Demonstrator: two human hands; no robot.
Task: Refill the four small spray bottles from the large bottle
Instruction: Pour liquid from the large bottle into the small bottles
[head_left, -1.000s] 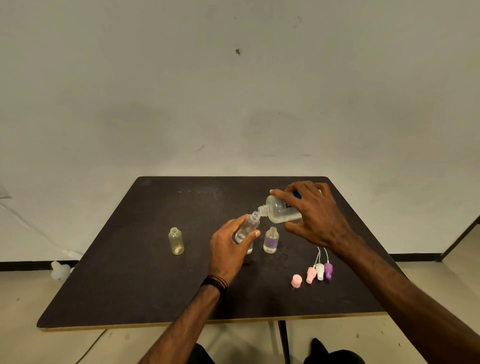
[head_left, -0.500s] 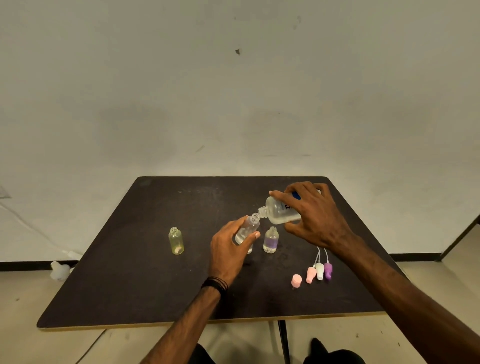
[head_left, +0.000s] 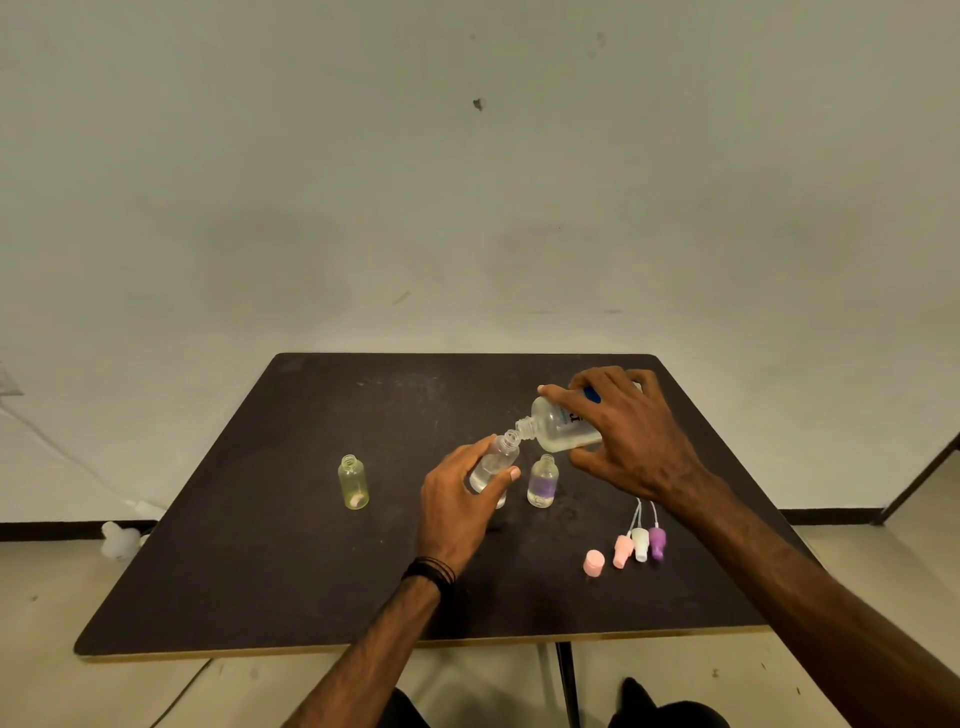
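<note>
Right now the large bottle (head_left: 563, 427) is tipped over, its neck meeting the mouth of a clear small bottle (head_left: 493, 465) held tilted above the dark table (head_left: 260, 545). Those two openings are narrow, so I'd say a slight wobble of either would send liquid down the outside and onto the tabletop, or onto the purple-banded bottle (head_left: 543, 480) standing just beside. Overfilling looks possible too; I can't read the level from here. The right hand (head_left: 623, 436) wraps the large bottle from above, fingers curled round its body. The left hand (head_left: 457, 499) grips the small bottle between thumb and fingers. A yellowish bottle (head_left: 353, 482) waits well apart.
</note>
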